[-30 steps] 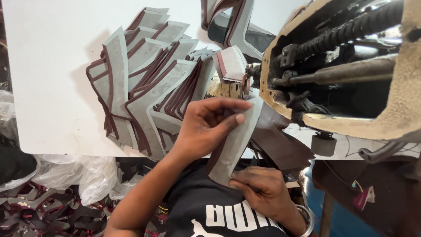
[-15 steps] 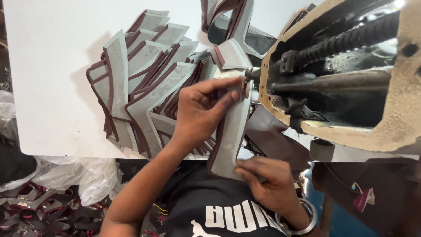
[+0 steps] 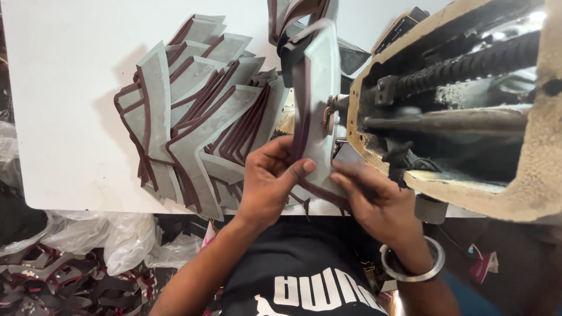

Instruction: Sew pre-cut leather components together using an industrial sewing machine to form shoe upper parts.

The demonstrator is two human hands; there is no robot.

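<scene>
Two hands meet at the front edge of the white counter (image 3: 70, 88), both closed on one grey cut piece (image 3: 321, 99) edged with a dark brown strip. The left hand (image 3: 270, 184) pinches the lower part of that piece between thumb and fingers, its thumb laid across the front. The right hand (image 3: 374, 202), just beside the left, presses its fingers against the same piece from the other side and grips its lower edge; a metal bangle (image 3: 410, 272) circles the wrist below it. The piece stands nearly upright and rises away from the hands, with its upper end curling over beside the open end of the sewing machine (image 3: 468, 111).

That machine fills the area to the right of the held piece: a worn tan housing with a dark ribbed rod and a plain shaft showing inside. Its small metal foot sits touching or almost touching the side of the held piece; which one I cannot tell.

To the left of the held piece, a fanned pile of similar grey pieces (image 3: 193, 111) lies flat on the counter, overlapping like cards, each with the same brown trim. More trimmed pieces hang behind the top of the held piece.

Below the counter's edge, left of the hands, crumpled clear plastic bags (image 3: 111, 240) sag, and dark offcuts (image 3: 52, 281) lie heaped beneath them.
</scene>
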